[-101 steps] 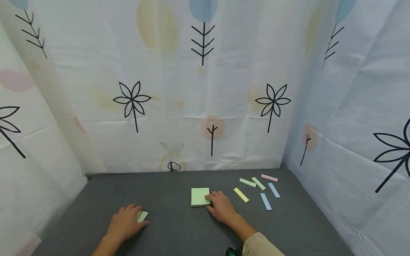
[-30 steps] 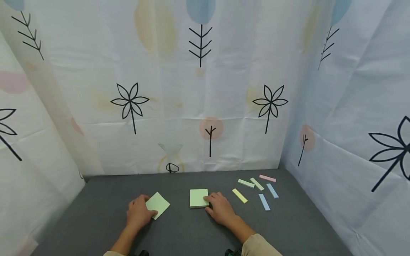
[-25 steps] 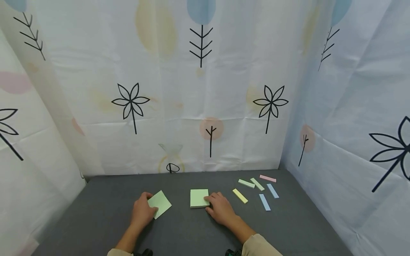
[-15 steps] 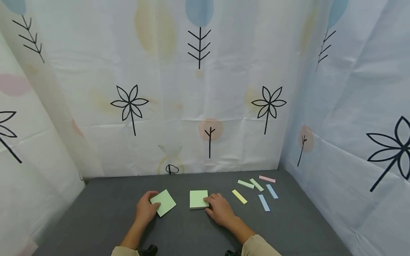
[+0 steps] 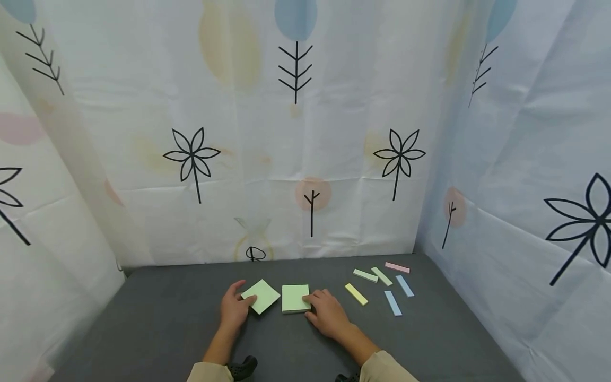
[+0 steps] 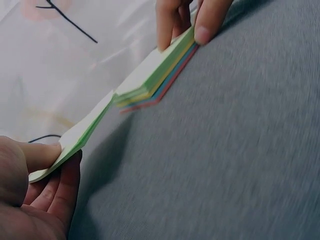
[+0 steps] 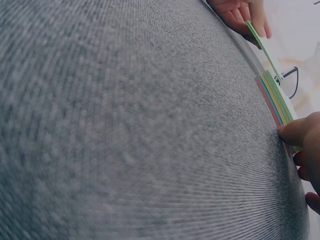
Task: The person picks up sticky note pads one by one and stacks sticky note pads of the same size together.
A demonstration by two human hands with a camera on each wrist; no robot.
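Observation:
My left hand (image 5: 235, 307) pinches a thin square green sticky note pad (image 5: 262, 297) between thumb and fingers. The pad (image 6: 85, 129) is tilted and raised off the table in the left wrist view, one corner right at the stack's near edge. To its right lies a thicker square stack of sticky note pads (image 5: 293, 297), green on top. Green, yellow, blue and red layers show along the side of the stack (image 6: 162, 82). My right hand (image 5: 329, 313) grips the stack's right edge, thumb at the side and index finger on top.
Several small paper strips lie on the grey table (image 5: 143, 323) right of the stack: a yellow strip (image 5: 356, 294), a pink strip (image 5: 397, 267), a blue strip (image 5: 393, 303) and others. A patterned white curtain (image 5: 343, 132) encloses the table's back and sides.
My left hand has carried the green sticky note pad rightward from the left side of the table until it is beside the stack. My right hand keeps its grip on the stack.

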